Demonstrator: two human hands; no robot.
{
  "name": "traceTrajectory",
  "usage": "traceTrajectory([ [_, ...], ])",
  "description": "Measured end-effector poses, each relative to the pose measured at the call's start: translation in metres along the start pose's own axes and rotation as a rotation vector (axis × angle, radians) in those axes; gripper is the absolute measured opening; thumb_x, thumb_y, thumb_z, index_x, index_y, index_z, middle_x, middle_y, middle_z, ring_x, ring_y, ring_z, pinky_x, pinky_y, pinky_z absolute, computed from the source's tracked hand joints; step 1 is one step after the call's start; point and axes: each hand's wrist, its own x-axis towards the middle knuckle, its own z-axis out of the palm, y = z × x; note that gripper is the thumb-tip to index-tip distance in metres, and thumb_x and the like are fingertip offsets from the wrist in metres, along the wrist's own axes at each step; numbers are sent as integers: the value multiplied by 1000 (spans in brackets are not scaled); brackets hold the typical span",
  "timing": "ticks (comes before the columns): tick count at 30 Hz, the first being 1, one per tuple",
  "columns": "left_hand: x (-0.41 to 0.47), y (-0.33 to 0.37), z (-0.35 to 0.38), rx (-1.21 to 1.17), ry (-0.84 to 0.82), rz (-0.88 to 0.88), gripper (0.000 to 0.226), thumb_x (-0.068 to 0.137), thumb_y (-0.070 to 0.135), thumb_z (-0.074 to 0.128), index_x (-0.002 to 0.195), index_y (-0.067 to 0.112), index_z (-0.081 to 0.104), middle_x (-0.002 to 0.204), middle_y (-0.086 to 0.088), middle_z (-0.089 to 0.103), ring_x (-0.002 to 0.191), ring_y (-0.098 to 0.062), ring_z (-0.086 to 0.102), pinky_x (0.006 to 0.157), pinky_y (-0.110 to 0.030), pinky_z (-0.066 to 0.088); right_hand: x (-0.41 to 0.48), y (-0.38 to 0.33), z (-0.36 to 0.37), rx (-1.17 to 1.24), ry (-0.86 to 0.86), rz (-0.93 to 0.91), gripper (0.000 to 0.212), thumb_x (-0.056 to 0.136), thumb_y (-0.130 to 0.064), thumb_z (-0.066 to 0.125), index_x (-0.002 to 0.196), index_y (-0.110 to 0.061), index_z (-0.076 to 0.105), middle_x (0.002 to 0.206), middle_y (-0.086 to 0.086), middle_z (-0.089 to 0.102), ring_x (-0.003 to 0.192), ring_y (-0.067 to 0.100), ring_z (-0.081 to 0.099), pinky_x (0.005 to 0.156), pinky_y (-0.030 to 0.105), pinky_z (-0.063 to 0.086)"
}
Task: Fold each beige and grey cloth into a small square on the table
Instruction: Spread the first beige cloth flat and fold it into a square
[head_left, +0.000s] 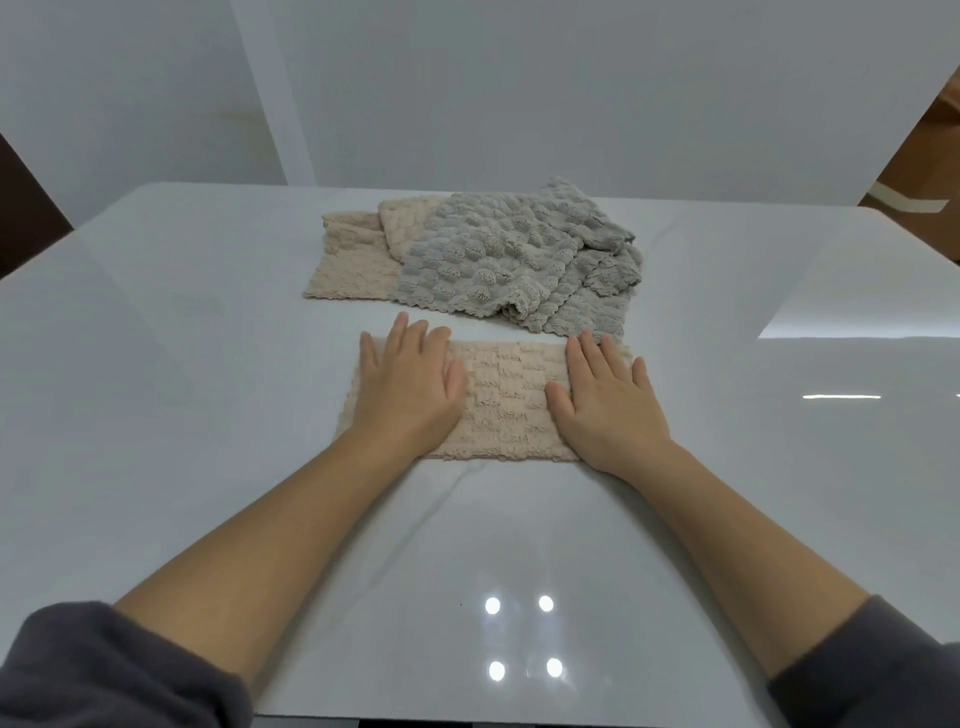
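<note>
Left sleeve (119, 670): dark grey, pushed up the forearm at the lower left corner.
Left hand (410, 384): lies palm down, fingers spread wide and flat, on the left end of the near cloth; it presses and grasps nothing.
Folded beige cloth (506, 400): a long rectangle lying crosswise on the table just in front of the person, between and under both hands. Its surface is a nubbly, checker-like waffle weave, with a scalloped fuzzy edge along the near side. It looks doubled over, though the layers cannot be counted.
Right hand (608, 405): also flat and open, palm down on the right end of the same cloth, fingers pointing away, holding nothing.
Right sleeve (883, 670): dark grey, at the lower right corner.
Far pile, left part: beige cloths (353, 260), loosely laid, one corner turned over.
Far pile, right part: grey cloths (519, 254), rumpled, bubbly in texture, overlapping the beige ones and lying just beyond the folded cloth.
Table (182, 364): glossy white, with ceiling lights reflected near the person.
</note>
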Motion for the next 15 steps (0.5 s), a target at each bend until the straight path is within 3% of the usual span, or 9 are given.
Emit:
traceTrajectory([
  [5, -3, -29, -6, 9, -28, -54, 50, 100, 35, 22, 143, 15, 38, 154, -4, 34, 149, -23, 11, 118, -56, 4, 0, -1, 1, 7, 0, -1, 66, 102, -47, 17, 156, -14, 1, 164, 2, -3, 150, 20, -6, 121, 47, -2],
  [11, -7, -45, -12, 23, -74, -109, 52, 101, 35, 18, 147, 16, 32, 160, -1, 23, 150, -22, 4, 119, -55, 0, -1, -4, -5, -24, -26, 23, 66, 101, -48, 16, 156, -14, 1, 164, 5, -4, 150, 24, -8, 119, 52, -6],
  [15, -8, -44, -11, 5, -63, -105, 52, 101, 35, 19, 147, 15, 33, 160, -3, 23, 150, -22, 4, 119, -55, 1, 0, -36, -15, -19, 71, -16, 66, 101, -46, 15, 156, -14, -1, 163, 8, -6, 149, 27, -13, 118, 54, -11],
])
